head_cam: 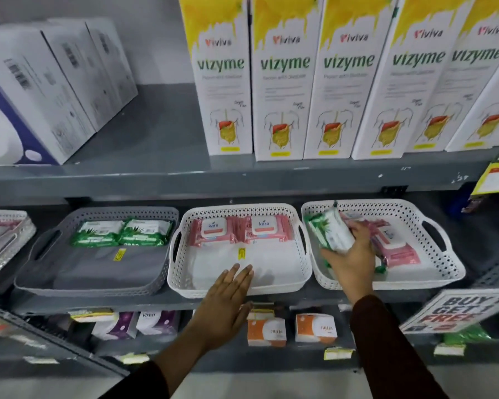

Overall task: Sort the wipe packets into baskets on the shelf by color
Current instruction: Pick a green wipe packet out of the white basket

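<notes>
Right now our right hand (350, 254) is wrapped around a green wipe packet (336, 230) lifted on edge inside the right white basket (432, 214), the fingers closed on its lower end while the upper end pokes up past the fingertips. Just beyond those fingers lie pink packets (395, 249), and another green one (314, 226) sits on the thumb side, so the grip could drag a neighbour along or snag the basket rim on the way out. Our left hand (228, 289) rests flat and spread, holding nothing, on the front lip of the middle white basket (185, 272), where two pink packets (239, 228) lie well ahead of its fingertips. The grey basket (98, 286) with its two green packets (121, 233) waits further to that hand's outer side (the likely home for this one). The slick wrapper, pinched at one end, may slip during the long carry across, or we might drop it short among the pinks.
</notes>
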A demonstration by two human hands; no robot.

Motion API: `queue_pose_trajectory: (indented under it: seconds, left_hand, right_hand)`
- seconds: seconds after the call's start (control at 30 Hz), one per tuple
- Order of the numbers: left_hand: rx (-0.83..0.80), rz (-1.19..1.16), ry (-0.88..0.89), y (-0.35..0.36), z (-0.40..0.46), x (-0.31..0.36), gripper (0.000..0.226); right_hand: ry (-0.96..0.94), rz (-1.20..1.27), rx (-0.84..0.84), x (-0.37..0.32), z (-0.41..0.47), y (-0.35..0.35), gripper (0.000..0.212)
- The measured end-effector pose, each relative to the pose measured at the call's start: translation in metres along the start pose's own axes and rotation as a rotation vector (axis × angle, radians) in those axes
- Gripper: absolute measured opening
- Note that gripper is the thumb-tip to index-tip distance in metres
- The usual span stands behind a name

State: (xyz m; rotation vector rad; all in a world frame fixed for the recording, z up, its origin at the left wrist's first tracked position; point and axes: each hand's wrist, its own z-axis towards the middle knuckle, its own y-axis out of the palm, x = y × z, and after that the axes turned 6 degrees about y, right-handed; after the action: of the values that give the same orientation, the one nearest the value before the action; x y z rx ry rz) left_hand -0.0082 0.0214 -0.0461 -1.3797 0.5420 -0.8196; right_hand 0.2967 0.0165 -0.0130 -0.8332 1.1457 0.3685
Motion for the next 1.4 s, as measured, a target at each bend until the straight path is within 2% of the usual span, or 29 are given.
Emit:
queue_pose_trajectory:
  seconds: [0.1,0.2,0.33,0.53,0.77,0.9,1.03,1.1,1.2,1.4]
  left_hand:
    - [-0.007,-0.014,-0.002,-0.004,-0.014,-0.017,0.061]
    - [-0.016,-0.009,-0.029,-0.007,-0.039,-0.038,0.063]
    - [0.005,0.032,-0.103,-0.023,-0.074,-0.076,0.064]
    - [0.022,0.039,-0.318,-0.045,-0.136,-0.143,0.066]
    - [0.053,-0.032,-0.319,-0.052,-0.167,-0.17,0.06]
    - [0.065,-0.06,-0.344,-0.05,-0.169,-0.17,0.058]
    - [0.079,-0.065,-0.446,-0.048,-0.161,-0.164,0.059]
    - [0.09,-0.094,-0.462,-0.049,-0.15,-0.154,0.059]
    - [0.108,-0.114,-0.374,-0.05,-0.121,-0.13,0.06]
    - [0.088,-0.13,-0.146,-0.032,-0.05,-0.058,0.059]
  right_hand:
    - [-0.081,0.081,-0.041,-0.027,-0.012,0.014,0.08]
    - [-0.218,0.06,-0.187,-0.056,-0.03,0.049,0.074]
    - [-0.274,0.017,-0.391,-0.091,-0.065,0.119,0.071]
    - [-0.494,-0.205,-0.655,-0.148,-0.109,0.235,0.059]
    - [-0.751,-0.61,-0.797,-0.186,-0.129,0.34,0.043]
    - [-0.78,-0.966,-0.756,-0.184,-0.133,0.36,0.038]
    - [-0.785,-1.029,-0.74,-0.189,-0.14,0.355,0.035]
    - [-0.787,-0.952,-0.72,-0.184,-0.138,0.342,0.038]
    - [-0.722,-0.7,-0.605,-0.17,-0.129,0.308,0.039]
    - [-0.469,-0.467,-0.225,-0.119,-0.074,0.186,0.031]
